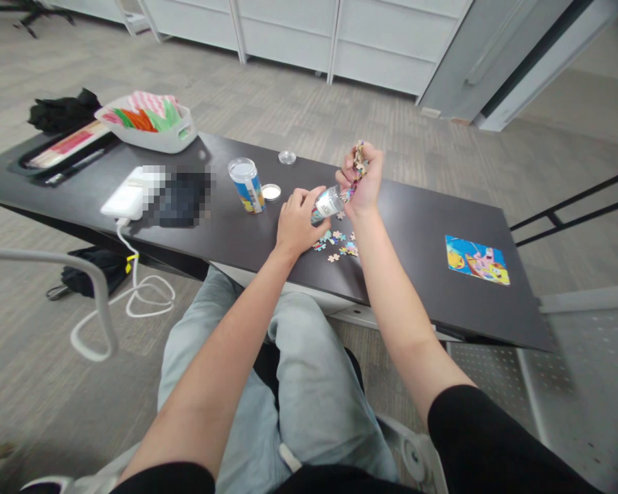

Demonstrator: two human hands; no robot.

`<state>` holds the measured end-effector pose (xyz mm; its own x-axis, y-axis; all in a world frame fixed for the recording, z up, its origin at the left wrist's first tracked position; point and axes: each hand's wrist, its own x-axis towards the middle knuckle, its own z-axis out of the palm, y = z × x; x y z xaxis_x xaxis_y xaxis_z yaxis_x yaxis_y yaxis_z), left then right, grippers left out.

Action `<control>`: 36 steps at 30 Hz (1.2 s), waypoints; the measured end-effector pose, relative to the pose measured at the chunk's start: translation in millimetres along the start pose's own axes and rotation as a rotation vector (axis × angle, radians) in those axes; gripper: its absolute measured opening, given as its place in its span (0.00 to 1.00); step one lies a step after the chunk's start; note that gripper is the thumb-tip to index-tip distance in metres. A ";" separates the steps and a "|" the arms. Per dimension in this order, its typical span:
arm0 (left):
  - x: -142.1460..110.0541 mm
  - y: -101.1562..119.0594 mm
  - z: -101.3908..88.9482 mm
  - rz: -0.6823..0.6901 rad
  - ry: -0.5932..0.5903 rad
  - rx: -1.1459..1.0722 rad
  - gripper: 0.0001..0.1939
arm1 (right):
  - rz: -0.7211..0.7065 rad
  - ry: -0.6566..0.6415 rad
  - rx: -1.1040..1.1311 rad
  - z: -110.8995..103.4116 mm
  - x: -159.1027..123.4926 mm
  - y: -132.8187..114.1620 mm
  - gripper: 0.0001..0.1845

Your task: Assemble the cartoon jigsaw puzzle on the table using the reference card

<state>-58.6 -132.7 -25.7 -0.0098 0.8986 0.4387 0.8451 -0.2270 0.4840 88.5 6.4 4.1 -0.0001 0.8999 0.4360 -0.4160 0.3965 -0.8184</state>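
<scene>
My left hand (297,221) is closed round a small clear tube (328,202), tipped on its side with its mouth toward my right hand. My right hand (361,180) is cupped and closed on a handful of jigsaw pieces (360,159) just above the dark table (422,226). Several loose puzzle pieces (337,244) lie on the table under and between my hands. A second tube with a colourful label (247,185) stands upright to the left, with a white lid (270,192) beside it and a clear lid (287,157) farther back.
A finished cartoon puzzle (476,260) lies at the table's right. At the left are a white basket of coloured packets (147,120), a black tray (62,151), a white power bank (126,201) with a cable, and a blurred-out object (182,195). White cabinets stand behind.
</scene>
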 end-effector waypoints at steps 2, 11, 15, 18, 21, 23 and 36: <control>-0.3 0.5 -0.7 0.000 0.003 0.006 0.40 | -0.008 0.015 0.007 0.9 0.9 2.2 0.49; 0.0 4.3 -3.1 -0.015 -0.008 0.025 0.39 | 0.041 0.076 -0.044 0.2 9.5 6.5 0.51; 0.3 4.6 -3.3 -0.025 -0.011 0.033 0.39 | 0.024 0.059 -0.038 1.3 6.1 6.2 0.51; -0.1 4.3 -3.1 -0.024 -0.009 0.028 0.39 | 0.023 0.071 -0.030 3.7 3.4 4.3 0.49; -0.4 3.7 -2.4 -0.017 -0.003 0.023 0.39 | 0.013 0.110 -0.013 7.3 1.4 1.5 0.47; -0.4 3.3 -1.9 -0.016 0.004 0.021 0.39 | 0.009 0.146 0.020 10.0 0.0 -1.1 0.46; -0.6 5.2 -4.1 -0.027 -0.012 0.029 0.39 | -0.007 0.148 0.078 9.0 -0.2 -2.2 0.47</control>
<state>-56.4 -136.0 -20.3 -0.0270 0.9086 0.4167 0.8599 -0.1914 0.4731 81.3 3.7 9.2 0.1343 0.9165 0.3769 -0.4853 0.3925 -0.7813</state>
